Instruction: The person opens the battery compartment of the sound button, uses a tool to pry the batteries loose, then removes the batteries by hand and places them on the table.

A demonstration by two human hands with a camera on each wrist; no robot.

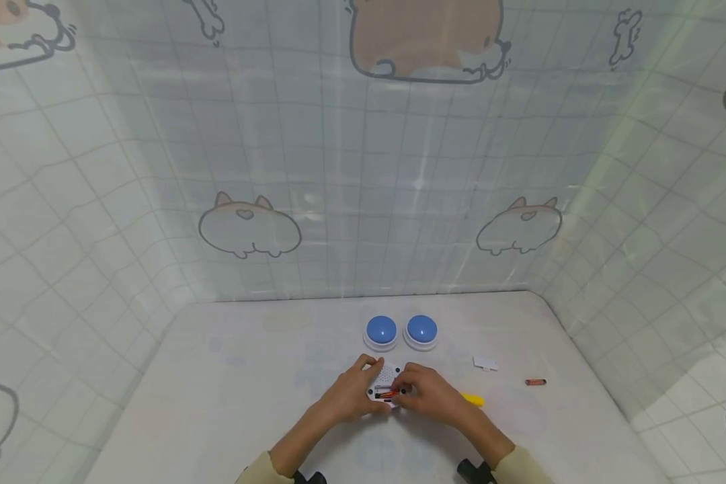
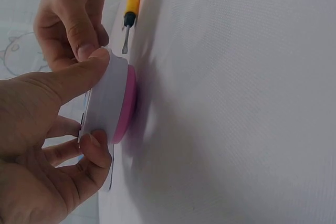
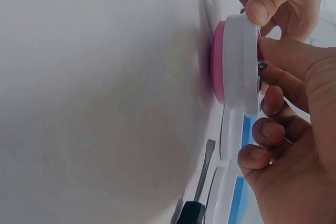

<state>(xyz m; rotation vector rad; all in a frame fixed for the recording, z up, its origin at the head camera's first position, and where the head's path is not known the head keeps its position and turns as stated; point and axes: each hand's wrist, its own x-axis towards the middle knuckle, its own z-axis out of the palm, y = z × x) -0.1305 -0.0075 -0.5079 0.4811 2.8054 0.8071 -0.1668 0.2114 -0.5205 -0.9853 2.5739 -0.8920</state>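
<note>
A white round button device with a pink dome lies dome-down on the table, its white underside facing up. My left hand grips its rim, thumb on the near side and fingers round the far side. A red battery shows in the compartment on the underside. Over that compartment, my right hand pinches a battery, whose metal end shows beside the fingers in the right wrist view. The fingers hide most of it.
Two blue-domed buttons stand behind the device. To the right lie a small white cover and a loose red battery. A yellow-handled screwdriver lies beside the right hand. Patterned curtain walls surround the table.
</note>
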